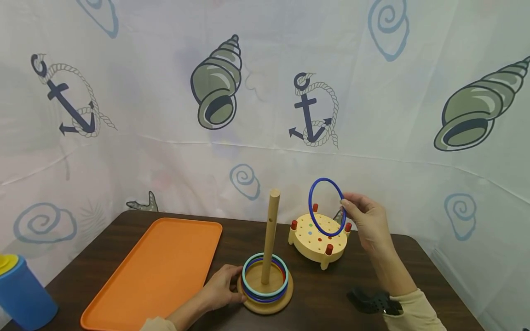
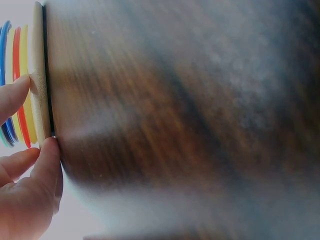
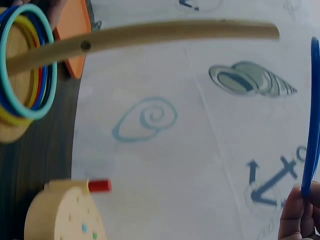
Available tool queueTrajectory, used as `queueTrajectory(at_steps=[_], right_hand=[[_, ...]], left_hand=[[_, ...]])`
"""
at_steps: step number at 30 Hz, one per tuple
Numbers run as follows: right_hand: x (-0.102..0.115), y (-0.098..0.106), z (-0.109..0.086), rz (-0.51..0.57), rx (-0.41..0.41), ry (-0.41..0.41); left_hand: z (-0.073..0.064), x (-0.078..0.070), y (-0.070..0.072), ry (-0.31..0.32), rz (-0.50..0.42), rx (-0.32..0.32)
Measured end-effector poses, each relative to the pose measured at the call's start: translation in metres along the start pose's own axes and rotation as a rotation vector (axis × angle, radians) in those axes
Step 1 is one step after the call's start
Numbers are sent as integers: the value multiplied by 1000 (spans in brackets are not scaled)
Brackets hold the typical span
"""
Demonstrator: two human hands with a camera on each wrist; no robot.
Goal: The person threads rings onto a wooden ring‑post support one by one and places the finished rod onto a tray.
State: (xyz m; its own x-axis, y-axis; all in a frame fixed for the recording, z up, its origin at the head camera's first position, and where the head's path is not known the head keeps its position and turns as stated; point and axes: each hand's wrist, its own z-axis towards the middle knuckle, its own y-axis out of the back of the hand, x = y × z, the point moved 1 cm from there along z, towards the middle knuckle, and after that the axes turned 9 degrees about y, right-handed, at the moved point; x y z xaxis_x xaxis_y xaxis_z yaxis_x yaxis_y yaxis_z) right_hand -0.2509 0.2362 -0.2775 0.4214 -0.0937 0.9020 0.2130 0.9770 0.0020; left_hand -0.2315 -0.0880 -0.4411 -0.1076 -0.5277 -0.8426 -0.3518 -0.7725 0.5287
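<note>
A round wooden base (image 1: pixel 267 309) carries an upright wooden peg (image 1: pixel 271 230) with several coloured rings stacked around its foot, a light teal ring (image 1: pixel 246 287) on top. At the base's left edge, my left hand (image 1: pixel 221 287) grips the rim between thumb and fingers, as the left wrist view also shows. My right hand (image 1: pixel 368 220) pinches a blue ring (image 1: pixel 310 197) by its right side. That ring is held up in the air, roughly upright, right of the peg and apart from it. In the right wrist view the blue ring (image 3: pixel 313 110) appears almost edge-on.
An orange tray (image 1: pixel 165 266) lies on the dark wooden table (image 1: pixel 327 299) at left. Behind and right of the peg stands a round cream pegboard (image 1: pixel 308 230) with red-tipped posts. A blue container (image 1: pixel 25 294) with a yellow lid is at the far left. A patterned cloth hangs behind.
</note>
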Motion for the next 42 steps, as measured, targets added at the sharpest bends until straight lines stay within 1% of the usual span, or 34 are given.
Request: queueTrajectory(at_steps=[2,5,7,11,14,21,29,34,37,42], right_hand=[[3,-10,-1,-19,28,-10],[7,-24,-1,-5,69,-25],[10,-32,-1,7,86,-19],[14,-47,0,45,123,20],[13,-56,1,60,149,35],[3,-73,2,62,204,22],[-9,-83,-1,58,223,4],[-18,-85,-4,-4,239,-8],[-27,-84,-9,-37,257,-19],[-51,-82,-19,-83,267,-43]], left_hand=[[0,0,0,-1,1,-1],[0,0,0,-5,3,-3],[0,0,-1,-7,1,-3],[0,0,-1,-10,-4,-3],[0,0,-1,-8,-5,-3],[0,0,-1,7,-9,7],[-2,-1,-1,19,-26,15],[-2,-1,-1,14,-18,8],[-1,-1,-1,7,-9,3],[-1,-1,0,-11,12,-3]])
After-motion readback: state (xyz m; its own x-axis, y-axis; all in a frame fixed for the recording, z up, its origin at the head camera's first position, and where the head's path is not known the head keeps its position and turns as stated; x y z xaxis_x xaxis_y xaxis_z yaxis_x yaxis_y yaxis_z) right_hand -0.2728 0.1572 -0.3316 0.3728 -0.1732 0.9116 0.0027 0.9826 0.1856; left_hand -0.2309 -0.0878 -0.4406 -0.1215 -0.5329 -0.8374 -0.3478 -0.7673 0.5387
